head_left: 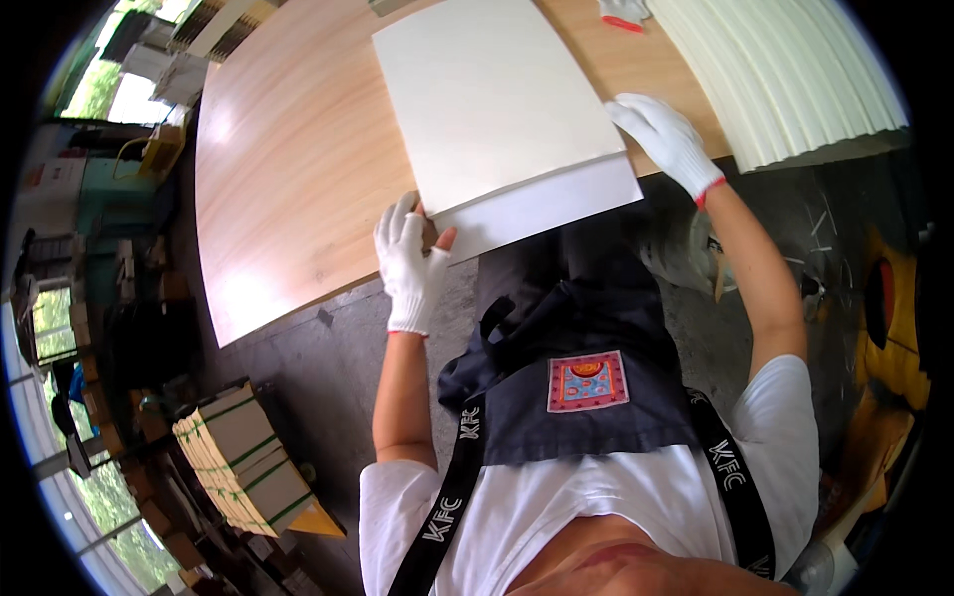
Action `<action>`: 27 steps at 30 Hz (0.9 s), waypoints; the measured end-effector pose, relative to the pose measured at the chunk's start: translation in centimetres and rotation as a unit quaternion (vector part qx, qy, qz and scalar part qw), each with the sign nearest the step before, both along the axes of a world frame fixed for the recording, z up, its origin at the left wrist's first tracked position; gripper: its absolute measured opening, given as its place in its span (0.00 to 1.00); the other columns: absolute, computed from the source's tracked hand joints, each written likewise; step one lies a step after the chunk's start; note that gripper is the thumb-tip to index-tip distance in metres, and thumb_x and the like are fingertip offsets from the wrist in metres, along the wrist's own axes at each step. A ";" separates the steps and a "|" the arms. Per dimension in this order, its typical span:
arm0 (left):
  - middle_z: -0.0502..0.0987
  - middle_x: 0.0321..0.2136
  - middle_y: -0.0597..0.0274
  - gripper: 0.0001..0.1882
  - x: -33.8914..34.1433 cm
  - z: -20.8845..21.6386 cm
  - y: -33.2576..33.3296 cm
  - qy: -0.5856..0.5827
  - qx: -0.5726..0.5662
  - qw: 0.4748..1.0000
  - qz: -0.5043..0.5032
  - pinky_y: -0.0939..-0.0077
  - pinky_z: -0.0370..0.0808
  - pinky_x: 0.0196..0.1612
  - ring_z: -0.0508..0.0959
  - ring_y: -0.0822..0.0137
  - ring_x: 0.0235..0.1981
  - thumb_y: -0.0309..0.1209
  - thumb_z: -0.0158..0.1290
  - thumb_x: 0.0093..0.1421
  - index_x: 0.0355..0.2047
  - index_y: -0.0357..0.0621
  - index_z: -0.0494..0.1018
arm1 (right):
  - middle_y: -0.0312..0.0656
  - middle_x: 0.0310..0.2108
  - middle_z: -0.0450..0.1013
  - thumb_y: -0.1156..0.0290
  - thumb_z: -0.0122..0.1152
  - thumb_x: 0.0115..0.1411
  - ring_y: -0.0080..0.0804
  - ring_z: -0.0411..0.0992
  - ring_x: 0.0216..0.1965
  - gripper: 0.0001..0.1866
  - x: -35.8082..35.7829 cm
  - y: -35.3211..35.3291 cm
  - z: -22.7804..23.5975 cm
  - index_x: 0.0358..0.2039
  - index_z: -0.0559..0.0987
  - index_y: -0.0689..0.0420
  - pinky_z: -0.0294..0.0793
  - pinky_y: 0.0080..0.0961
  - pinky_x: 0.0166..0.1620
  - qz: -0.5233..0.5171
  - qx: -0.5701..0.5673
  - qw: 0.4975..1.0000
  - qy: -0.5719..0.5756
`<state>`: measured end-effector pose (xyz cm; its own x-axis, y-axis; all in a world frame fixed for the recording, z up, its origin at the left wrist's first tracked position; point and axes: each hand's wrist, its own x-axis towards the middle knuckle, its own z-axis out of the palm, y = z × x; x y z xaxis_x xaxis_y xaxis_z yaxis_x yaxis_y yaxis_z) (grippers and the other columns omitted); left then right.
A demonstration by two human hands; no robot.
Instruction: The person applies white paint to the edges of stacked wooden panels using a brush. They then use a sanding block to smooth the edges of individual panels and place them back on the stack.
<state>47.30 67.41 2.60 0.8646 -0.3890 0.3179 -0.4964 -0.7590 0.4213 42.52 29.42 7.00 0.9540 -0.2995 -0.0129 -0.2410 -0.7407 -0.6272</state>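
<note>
A large white board [497, 94] lies on the wooden table. A second white sheet [542, 207] sticks out from under its near end, slightly over the table's front edge. My left hand [407, 260], in a white knit glove with some fingertips bare, is at the near left corner of the board. Its thumb and fingers are apart, and I see nothing gripped in them. My right hand [664, 139], in a white glove with a red cuff, rests with fingers stretched out along the right edge of the board. The undersides of both hands are hidden.
A tall stack of white sheets [785, 79] stands on the right. Another white glove [624, 14] lies beyond my right hand. Bare wood of the table [298, 169] extends to the left. Strapped bundles of boards [243, 459] sit low at the left, near the floor.
</note>
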 end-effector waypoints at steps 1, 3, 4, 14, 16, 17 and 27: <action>0.73 0.55 0.50 0.22 -0.1 -0.2 -0.1 -0.037 0.007 0.999 -0.011 0.53 0.63 0.62 0.69 0.47 0.57 0.35 0.66 0.48 0.41 0.38 0.75 | 0.48 0.54 0.73 0.42 0.51 0.64 0.45 0.67 0.58 0.29 -0.3 0.1 -1.4 0.50 0.80 0.55 0.63 0.37 0.60 0.012 -0.030 0.998 -0.049; 0.74 0.54 0.52 0.17 -0.3 0.1 -1.2 -0.060 0.001 0.998 -0.016 0.55 0.64 0.60 0.70 0.49 0.55 0.33 0.66 0.47 0.33 0.37 0.74 | 0.53 0.57 0.71 0.42 0.52 0.65 0.47 0.64 0.61 0.30 -1.4 -0.7 -5.2 0.52 0.79 0.56 0.60 0.38 0.63 0.028 -0.084 0.985 -0.151; 0.74 0.54 0.53 0.17 -0.5 0.2 -1.3 -0.064 -0.005 0.998 -0.012 0.56 0.64 0.59 0.70 0.50 0.55 0.32 0.67 0.46 0.33 0.37 0.74 | 0.57 0.61 0.66 0.43 0.53 0.64 0.49 0.58 0.66 0.32 -1.6 -0.4 -5.5 0.56 0.76 0.58 0.51 0.41 0.68 0.033 -0.058 0.989 -0.134; 0.76 0.52 0.53 0.19 -0.7 1.1 -1.2 -0.035 -0.029 0.999 0.002 0.60 0.69 0.54 0.73 0.50 0.50 0.28 0.69 0.43 0.33 0.32 0.76 | 0.55 0.66 0.60 0.41 0.52 0.64 0.47 0.52 0.70 0.38 -1.8 1.0 -4.9 0.60 0.72 0.62 0.38 0.44 0.72 0.023 -0.083 0.992 -0.093; 0.76 0.51 0.53 0.19 -0.7 1.1 -1.3 -0.039 -0.032 0.999 -0.001 0.60 0.69 0.53 0.73 0.50 0.49 0.27 0.69 0.43 0.33 0.32 0.76 | 0.55 0.67 0.60 0.41 0.52 0.64 0.47 0.52 0.70 0.38 -1.8 0.8 -4.9 0.60 0.72 0.62 0.38 0.44 0.72 0.029 -0.087 0.992 -0.091; 0.77 0.51 0.53 0.18 -0.7 1.1 -1.4 -0.043 -0.034 0.998 -0.004 0.60 0.70 0.53 0.73 0.50 0.48 0.26 0.69 0.42 0.33 0.32 0.76 | 0.55 0.67 0.60 0.40 0.52 0.64 0.47 0.52 0.70 0.38 -1.9 0.7 -4.9 0.60 0.72 0.62 0.38 0.44 0.72 0.030 -0.088 0.992 -0.090; 0.77 0.51 0.55 0.16 -0.6 1.3 -1.5 -0.056 -0.019 0.998 -0.008 0.61 0.70 0.51 0.74 0.52 0.46 0.24 0.68 0.43 0.30 0.33 0.73 | 0.54 0.67 0.59 0.36 0.49 0.63 0.46 0.50 0.71 0.43 -1.7 0.7 -5.3 0.62 0.70 0.63 0.39 0.41 0.72 0.036 -0.125 0.988 -0.080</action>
<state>46.68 65.86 3.90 0.8162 -0.3886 0.4274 -0.5546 -0.7343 0.3914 40.82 30.13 1.75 0.9567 -0.2062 0.2056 -0.0950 -0.8884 -0.4491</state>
